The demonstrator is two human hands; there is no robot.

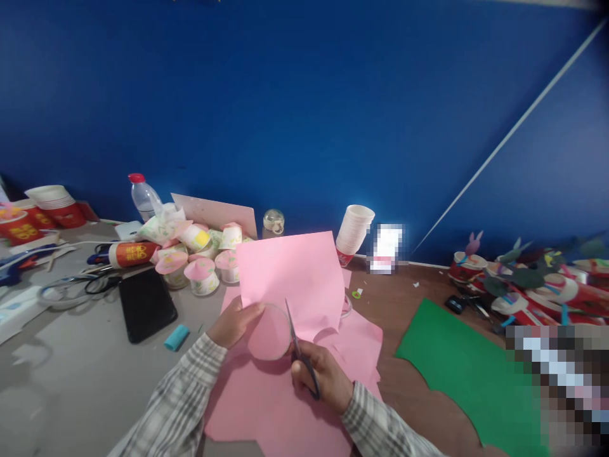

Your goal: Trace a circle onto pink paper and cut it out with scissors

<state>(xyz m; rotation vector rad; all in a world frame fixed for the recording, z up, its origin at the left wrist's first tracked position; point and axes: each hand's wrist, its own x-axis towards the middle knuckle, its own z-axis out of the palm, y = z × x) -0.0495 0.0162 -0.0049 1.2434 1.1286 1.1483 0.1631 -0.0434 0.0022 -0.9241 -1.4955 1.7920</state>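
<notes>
My left hand (pixel 234 322) pinches the lower left part of a pink paper sheet (pixel 290 266), thumb on its face. A dark curved line marks a round shape (pixel 269 333) on the sheet's lower part. In my right hand (pixel 323 371) is a pair of scissors (pixel 295 336), fingers closed round the dark handles. The blades point up and lie at the right side of the round outline. Whether the blades are parted is hard to make out. Under both hands lie more pink sheets (pixel 285 416), spread over the table.
Left of the paper are a black phone (pixel 146 304), a blue stick-like piece (pixel 176 337) and several decorated paper cups (pixel 202 274). A bottle (pixel 143 197), a glass jar (pixel 273 222) and stacked cups (pixel 354 231) stand behind. Green paper (pixel 469 368) and decorated cups (pixel 516 304) are right.
</notes>
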